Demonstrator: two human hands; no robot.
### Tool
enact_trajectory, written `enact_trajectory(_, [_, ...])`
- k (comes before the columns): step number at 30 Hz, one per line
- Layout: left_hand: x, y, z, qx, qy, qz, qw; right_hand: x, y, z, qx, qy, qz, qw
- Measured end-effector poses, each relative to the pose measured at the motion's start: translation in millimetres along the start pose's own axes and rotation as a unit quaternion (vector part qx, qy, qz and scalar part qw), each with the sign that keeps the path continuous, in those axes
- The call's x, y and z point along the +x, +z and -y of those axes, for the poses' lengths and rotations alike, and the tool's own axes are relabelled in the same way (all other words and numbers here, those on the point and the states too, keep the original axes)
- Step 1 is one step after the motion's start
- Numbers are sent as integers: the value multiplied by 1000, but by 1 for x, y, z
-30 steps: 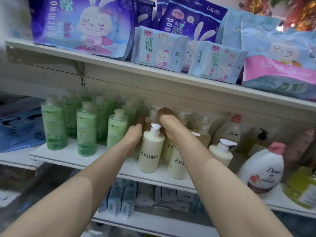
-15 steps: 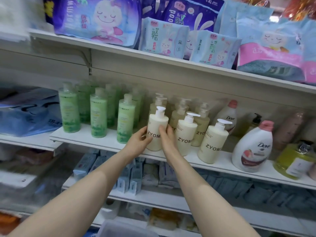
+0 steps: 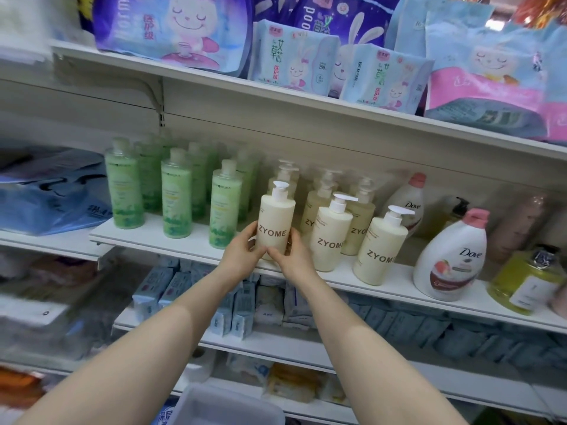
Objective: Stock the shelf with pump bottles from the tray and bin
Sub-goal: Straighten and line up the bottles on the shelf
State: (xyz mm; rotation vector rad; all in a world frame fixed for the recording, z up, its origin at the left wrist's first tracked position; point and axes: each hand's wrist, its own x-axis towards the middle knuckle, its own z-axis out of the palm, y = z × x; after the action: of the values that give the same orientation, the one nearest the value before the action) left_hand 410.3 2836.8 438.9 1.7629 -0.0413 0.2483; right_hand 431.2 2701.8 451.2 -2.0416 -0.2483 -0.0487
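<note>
A cream ZYOME pump bottle [image 3: 276,220] stands upright at the front edge of the white middle shelf [image 3: 171,245]. My left hand [image 3: 242,256] wraps its lower left side and my right hand [image 3: 291,257] its lower right side. Two more cream ZYOME pump bottles [image 3: 329,236] [image 3: 379,250] stand to its right, with several yellowish pump bottles [image 3: 360,219] in rows behind. The rim of a translucent bin [image 3: 227,404] shows at the bottom, below my arms.
Green bottles [image 3: 176,197] fill the shelf's left part. Dove bottles [image 3: 452,260] and a yellow bottle [image 3: 524,283] stand to the right. The upper shelf [image 3: 306,108] overhangs with tissue packs. Blue packets [image 3: 242,308] line the lower shelf.
Both hands came out from the back rows and now clasp the front cream bottle near its base. The view has drawn back and shifted, bringing the bin rim into sight.
</note>
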Motion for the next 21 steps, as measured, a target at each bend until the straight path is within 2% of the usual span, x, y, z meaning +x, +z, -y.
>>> enact_trajectory(14, [12,-4,3,67,-59,42,995,19,7,-3,-30,0,9,1000])
enact_trajectory(21, [10,-3,4,75,-47,30,996,19,4,-6,-45,-3,12,999])
